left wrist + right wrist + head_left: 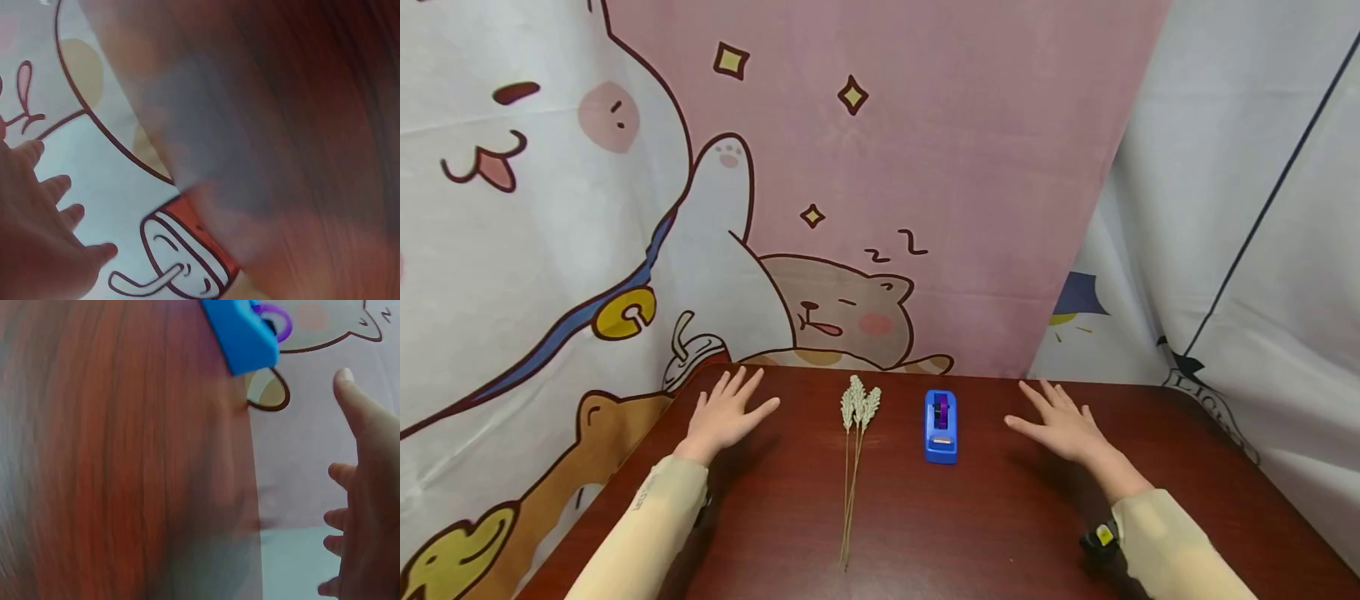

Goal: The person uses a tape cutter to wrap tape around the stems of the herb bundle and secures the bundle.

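Three stems of dried wheat-like ears (pixel 859 407) lie together on the dark red wooden table, heads pointing away from me. To their right stands a blue tape dispenser (pixel 941 450) with a purple roll (pixel 943 411) in it. My left hand (pixel 721 417), fingers spread, hovers left of the stems and holds nothing. On the other side my right hand (pixel 1063 425) is spread too, right of the dispenser and apart from it. The right wrist view shows the dispenser's blue end (pixel 247 344) beyond my thumb (pixel 356 403). In the left wrist view only my fingers and the table edge appear.
The table (pixel 925 533) reaches back to a cloth backdrop (pixel 970 167) printed with cartoon animals. White cloth (pixel 1262 250) hangs along the right side. A dark strap with a small device (pixel 1103 535) sits at my right wrist.
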The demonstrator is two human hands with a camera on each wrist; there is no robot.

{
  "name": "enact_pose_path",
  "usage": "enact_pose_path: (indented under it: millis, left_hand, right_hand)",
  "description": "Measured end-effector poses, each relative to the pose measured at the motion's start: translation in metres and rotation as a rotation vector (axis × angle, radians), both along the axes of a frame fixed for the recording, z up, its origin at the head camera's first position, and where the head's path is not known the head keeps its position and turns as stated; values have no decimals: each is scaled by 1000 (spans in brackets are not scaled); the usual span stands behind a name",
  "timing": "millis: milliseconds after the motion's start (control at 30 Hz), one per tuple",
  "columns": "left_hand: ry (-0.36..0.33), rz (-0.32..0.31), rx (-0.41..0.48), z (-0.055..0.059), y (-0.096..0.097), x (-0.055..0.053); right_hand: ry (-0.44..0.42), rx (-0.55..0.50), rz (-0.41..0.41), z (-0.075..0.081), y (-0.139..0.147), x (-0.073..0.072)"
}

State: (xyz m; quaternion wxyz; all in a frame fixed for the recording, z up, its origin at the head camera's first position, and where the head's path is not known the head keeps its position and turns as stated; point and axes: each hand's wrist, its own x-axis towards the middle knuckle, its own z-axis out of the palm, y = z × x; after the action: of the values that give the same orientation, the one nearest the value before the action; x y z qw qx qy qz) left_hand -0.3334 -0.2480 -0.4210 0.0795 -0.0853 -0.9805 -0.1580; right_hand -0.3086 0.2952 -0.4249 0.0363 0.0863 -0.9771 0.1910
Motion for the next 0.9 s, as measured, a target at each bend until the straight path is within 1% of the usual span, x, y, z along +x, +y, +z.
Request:
enact_pose_path:
  millis: [133, 200, 267, 333, 433, 533, 600, 667, 767, 833, 900]
  left_hand:
    - [31, -74, 94, 1, 16, 3]
    - [43, -127, 149, 1, 29, 5]
    - [34, -183, 222, 1, 43, 7]
    - [11, -237, 298, 0, 57, 9]
    - [-17, -307, 407, -2, 81, 9]
    - [-36, -360, 500, -5, 106, 7]
    - [-71, -382, 562, -7, 123, 7]
    - [-114, -401, 623, -8, 140, 7]
    - [-180, -411, 704, -9, 162, 8]
    - [-209, -417, 748, -11, 175, 7]
    - [-238, -414, 794, -14, 186, 5]
  right_hand:
    - [15, -181, 40, -5, -14, 3]
    - [13, -284, 60, -9, -25, 5]
    - [-5, -382, 56, -14, -38, 8]
    - [-17, -498, 31, -20, -52, 9]
    - [-48, -722, -21, -27, -74, 9]
    - [-66, -961, -87, -34, -92, 7]
    - [-65, -1083, -147, -38, -103, 6]
    - [-47, -1156, -208, -42, -110, 6]
    - [-7, -1202, -264, -47, -117, 6]
    - [10, -1207, -273, -49, -120, 7]
    - [15, -1201, -265, -52, -122, 7]
